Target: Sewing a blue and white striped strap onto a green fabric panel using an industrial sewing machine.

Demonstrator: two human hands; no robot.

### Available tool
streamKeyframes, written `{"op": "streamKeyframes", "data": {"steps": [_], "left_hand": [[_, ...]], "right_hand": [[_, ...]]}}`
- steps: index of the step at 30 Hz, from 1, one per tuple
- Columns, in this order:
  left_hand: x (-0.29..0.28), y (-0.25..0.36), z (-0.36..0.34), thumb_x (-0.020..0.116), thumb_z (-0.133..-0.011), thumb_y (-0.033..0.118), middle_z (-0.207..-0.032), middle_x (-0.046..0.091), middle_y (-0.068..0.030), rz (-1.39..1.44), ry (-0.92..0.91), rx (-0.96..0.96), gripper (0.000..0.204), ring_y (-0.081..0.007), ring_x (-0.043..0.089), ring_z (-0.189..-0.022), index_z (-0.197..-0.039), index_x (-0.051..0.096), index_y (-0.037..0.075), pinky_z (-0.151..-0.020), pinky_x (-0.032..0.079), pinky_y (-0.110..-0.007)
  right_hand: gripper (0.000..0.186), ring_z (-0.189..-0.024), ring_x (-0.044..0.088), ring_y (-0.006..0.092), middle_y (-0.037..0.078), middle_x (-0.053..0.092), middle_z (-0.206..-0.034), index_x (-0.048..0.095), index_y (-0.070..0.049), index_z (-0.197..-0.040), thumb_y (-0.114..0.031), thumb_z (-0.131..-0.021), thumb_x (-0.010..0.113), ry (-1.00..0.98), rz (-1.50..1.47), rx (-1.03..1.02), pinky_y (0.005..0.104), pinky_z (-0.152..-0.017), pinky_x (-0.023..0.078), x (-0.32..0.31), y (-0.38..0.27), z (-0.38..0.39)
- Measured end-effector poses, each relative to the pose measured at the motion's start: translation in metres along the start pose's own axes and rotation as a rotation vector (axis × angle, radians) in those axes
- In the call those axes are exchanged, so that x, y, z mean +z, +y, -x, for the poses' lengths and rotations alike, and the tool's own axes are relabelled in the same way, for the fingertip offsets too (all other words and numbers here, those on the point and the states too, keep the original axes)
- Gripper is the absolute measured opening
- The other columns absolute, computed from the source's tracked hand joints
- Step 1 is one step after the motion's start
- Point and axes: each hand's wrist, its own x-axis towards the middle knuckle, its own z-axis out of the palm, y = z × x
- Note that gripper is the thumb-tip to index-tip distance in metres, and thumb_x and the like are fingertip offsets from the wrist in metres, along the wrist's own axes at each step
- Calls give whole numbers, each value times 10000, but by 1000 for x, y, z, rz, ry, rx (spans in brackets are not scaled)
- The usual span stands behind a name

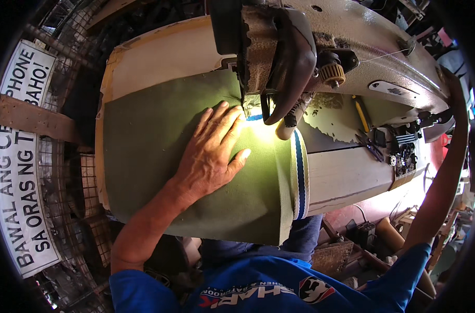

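Observation:
My left hand (pixel 212 151) lies flat, fingers spread, on an olive green canvas sheet (pixel 154 156) spread over the sewing table. Its fingertips reach close to the needle area of a worn industrial sewing machine (pixel 279 57). A cream webbing strap with blue stripes (pixel 300 172) runs along the canvas's right edge and under the presser foot, lit by the machine's lamp. My right arm stretches up the right side of the picture to the machine's far end; my right hand (pixel 453 86) sits at the handwheel end, partly hidden, its grip unclear.
The pale wooden table (pixel 347 175) carries a yellow pencil (pixel 361 113), scissors (pixel 370 146) and small dark parts at the right. A white sign with black letters (pixel 18 156) hangs on wire mesh at the left. Clutter lies on the floor below right.

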Motion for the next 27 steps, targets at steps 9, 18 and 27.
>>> {"op": "streamKeyframes", "data": {"steps": [9, 18, 27], "left_hand": [[0, 2, 3, 698, -848, 237, -1363, 495, -218, -11, 6, -32, 606, -380, 422, -1350, -1322, 490, -80, -1168, 304, -494], [-1, 0, 2, 688, -854, 256, -1368, 485, -220, -26, 21, 0, 608, -374, 425, -1342, -1315, 489, -88, -1164, 309, -493], [0, -5, -1, 675, -856, 205, -1392, 442, -239, 23, 18, 5, 563, -390, 401, -1360, -1304, 491, -81, -1166, 298, -521]], "right_hand": [[455, -1166, 595, 163, 109, 606, -1345, 527, -48, -1409, -325, -1054, 466, 895, 150, -460, 321, -974, 478, 89, 46, 107], [431, -1136, 588, 360, 175, 583, -1336, 539, -35, -1375, -176, -975, 617, 868, 345, -445, 454, -1005, 454, 140, 17, 224], [447, -1335, 467, 361, 193, 517, -1411, 478, -22, -1415, -112, -986, 568, 510, 383, -489, 455, -1086, 380, 211, 17, 282]]}}
